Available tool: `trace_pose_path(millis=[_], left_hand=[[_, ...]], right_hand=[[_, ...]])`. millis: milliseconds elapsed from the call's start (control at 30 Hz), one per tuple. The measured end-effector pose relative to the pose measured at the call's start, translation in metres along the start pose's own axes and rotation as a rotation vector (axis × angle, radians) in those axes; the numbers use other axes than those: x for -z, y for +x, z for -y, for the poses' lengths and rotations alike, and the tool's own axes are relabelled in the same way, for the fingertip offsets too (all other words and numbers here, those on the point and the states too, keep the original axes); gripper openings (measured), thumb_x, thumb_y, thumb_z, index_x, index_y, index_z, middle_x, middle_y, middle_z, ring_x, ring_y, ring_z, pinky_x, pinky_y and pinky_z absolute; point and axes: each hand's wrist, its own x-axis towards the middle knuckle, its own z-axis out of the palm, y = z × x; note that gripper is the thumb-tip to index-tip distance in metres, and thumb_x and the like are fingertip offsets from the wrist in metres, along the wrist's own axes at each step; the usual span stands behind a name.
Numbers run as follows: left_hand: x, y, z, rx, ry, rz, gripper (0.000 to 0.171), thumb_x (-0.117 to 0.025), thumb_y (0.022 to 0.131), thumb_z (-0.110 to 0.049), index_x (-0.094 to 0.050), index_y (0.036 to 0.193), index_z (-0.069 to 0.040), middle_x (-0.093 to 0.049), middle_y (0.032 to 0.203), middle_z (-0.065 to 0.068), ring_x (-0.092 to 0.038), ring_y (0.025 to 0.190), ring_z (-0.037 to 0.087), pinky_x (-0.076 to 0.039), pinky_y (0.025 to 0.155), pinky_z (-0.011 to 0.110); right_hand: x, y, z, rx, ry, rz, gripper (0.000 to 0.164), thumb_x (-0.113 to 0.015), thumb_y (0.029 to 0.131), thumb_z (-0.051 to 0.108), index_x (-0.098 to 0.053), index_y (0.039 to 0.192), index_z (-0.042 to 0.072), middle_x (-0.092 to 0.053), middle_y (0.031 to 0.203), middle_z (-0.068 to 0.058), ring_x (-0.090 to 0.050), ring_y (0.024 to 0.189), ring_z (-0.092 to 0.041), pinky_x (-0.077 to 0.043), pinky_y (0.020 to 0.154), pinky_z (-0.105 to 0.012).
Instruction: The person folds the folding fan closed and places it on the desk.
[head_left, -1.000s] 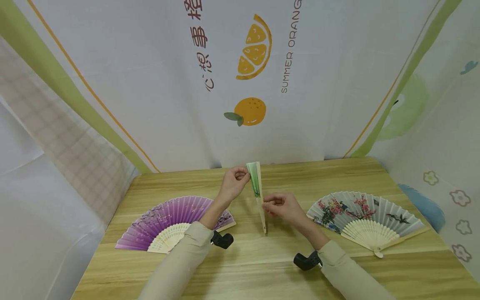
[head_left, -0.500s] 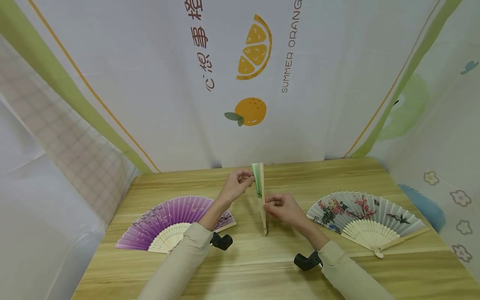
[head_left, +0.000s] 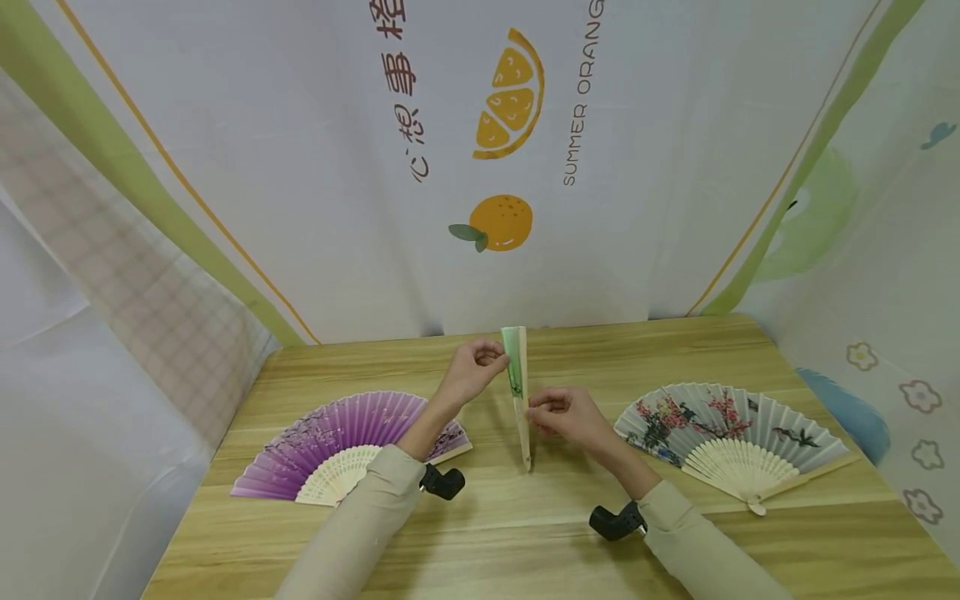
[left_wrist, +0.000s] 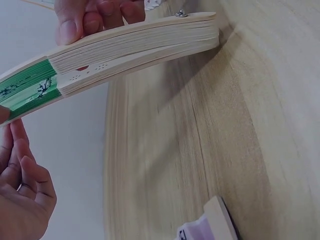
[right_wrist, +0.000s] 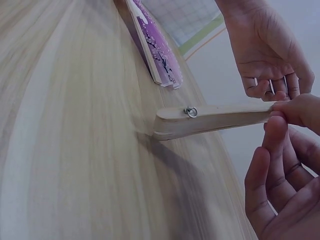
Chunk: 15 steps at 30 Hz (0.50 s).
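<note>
A green folding fan (head_left: 515, 375) with pale wooden ribs stands almost folded up and nearly upright above the middle of the table. My left hand (head_left: 472, 371) pinches its green upper part from the left. Lower down, my right hand (head_left: 566, 414) pinches the wooden ribs between thumb and fingers. In the left wrist view the folded ribs (left_wrist: 135, 47) lie stacked, slightly parted toward one outer rib. A small metal ring (right_wrist: 190, 111) shows at the pivot end in the right wrist view, close to the tabletop; whether it touches cannot be told.
A purple fan (head_left: 360, 421) lies spread on the left, partly behind my left forearm. On the right lies a spread grey-white fan (head_left: 712, 417) with red blossoms. The wooden table (head_left: 510, 550) meets a printed curtain (head_left: 337, 208) at its back edge.
The green fan and my left hand have shifted slightly to the right. The fan has turned a little, showing more of its green face now than half a second ago. Both hands keep their grip.
</note>
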Motion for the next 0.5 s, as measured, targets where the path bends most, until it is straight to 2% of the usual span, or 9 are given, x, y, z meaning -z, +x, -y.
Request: trace_pose_path(millis=[167,500], left_hand=[[-0.0023,0.0006,0.0015,0.016,0.006,-0.033,0.012,-0.068,0.096,-0.004,-0.067,0.105,0.004,-0.066,0.093,0.009,-0.06,0.085,0.019,-0.049,0.075,0.028],[-0.0038,-0.0014,0.0009,0.033,-0.002,-0.065,0.012,-0.068,0.096,-0.005,-0.067,0.104,0.004,-0.066,0.095,0.009,-0.059,0.085,0.018,-0.05,0.077,0.029]], right_hand=[[-0.0011,0.0013,0.0,-0.011,0.0,-0.015,0.023,-0.072,0.096,0.008,-0.07,0.11,-0.01,-0.072,0.093,-0.013,-0.067,0.088,-0.044,-0.059,0.072,-0.043],[-0.0034,0.0016,0.0045,-0.032,-0.002,-0.031,0.022,-0.074,0.095,0.01,-0.073,0.108,-0.008,-0.072,0.094,-0.012,-0.067,0.09,-0.045,-0.059,0.074,-0.046]])
